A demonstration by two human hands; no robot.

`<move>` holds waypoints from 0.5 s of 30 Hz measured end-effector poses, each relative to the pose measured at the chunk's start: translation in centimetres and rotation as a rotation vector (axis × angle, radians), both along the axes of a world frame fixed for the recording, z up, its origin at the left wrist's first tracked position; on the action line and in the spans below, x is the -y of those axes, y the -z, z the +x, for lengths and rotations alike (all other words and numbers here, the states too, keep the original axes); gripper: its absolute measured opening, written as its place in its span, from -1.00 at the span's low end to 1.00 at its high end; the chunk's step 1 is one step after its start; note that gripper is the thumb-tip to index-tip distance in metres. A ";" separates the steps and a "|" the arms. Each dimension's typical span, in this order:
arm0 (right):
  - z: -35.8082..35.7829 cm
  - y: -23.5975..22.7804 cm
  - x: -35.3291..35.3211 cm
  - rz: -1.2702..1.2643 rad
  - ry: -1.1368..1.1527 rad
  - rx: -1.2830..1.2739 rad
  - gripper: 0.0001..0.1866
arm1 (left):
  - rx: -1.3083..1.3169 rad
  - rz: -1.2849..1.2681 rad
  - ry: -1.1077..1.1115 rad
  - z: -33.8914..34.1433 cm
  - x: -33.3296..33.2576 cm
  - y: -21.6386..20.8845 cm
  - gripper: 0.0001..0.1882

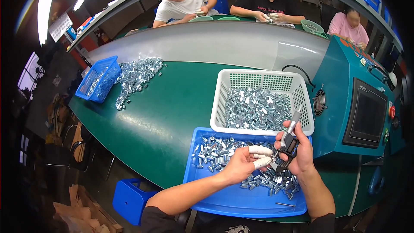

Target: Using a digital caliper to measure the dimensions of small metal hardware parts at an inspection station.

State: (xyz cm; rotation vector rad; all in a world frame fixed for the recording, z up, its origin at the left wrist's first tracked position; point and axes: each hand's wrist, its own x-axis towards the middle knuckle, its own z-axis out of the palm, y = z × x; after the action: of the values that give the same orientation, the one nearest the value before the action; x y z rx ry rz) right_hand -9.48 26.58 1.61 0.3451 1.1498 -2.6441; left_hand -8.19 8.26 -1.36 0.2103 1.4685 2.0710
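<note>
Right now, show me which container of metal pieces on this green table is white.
The perforated basket beyond the blue tray; that tray and the far-left basket are both blue.

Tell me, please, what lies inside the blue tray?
Small silvery metal parts and a thin rod lie in the blue tray. Whatever the left hand, the right hand and the micrometer cover cannot be seen.

shiny metal pieces, smooth plastic tray
</note>
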 end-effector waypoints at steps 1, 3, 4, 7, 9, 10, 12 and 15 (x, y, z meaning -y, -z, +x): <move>0.0 0.1 0.0 0.001 -0.005 -0.008 -0.60 | -0.004 -0.005 -0.004 0.0 0.0 0.0 -0.73; -0.1 0.1 0.0 0.001 -0.012 -0.017 -0.62 | -0.007 -0.003 -0.004 0.0 0.0 -0.1 -0.73; -0.1 0.1 0.0 0.002 -0.007 -0.020 -0.64 | -0.009 0.000 0.000 0.1 0.1 -0.1 -0.74; 0.0 0.0 0.1 0.012 0.003 -0.026 -0.66 | -0.011 0.013 -0.010 0.2 0.0 0.1 -0.75; 0.0 0.0 0.1 0.022 0.010 -0.029 -0.66 | -0.018 0.003 -0.011 0.2 0.0 0.0 -0.75; 0.0 0.2 0.0 0.023 0.007 -0.031 -0.66 | -0.025 -0.007 -0.012 0.2 0.0 -0.1 -0.75; 0.0 0.2 0.0 0.025 0.003 -0.033 -0.66 | -0.029 -0.009 -0.012 0.2 -0.1 -0.2 -0.75; 0.1 0.1 0.1 0.032 0.003 -0.030 -0.66 | -0.023 0.005 -0.020 0.2 0.0 -0.1 -0.73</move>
State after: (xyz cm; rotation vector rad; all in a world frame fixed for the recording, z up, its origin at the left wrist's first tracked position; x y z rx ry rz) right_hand -9.41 26.47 1.54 0.3140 1.2023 -2.6447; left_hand -7.96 8.29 -1.23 0.2227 1.4851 2.0952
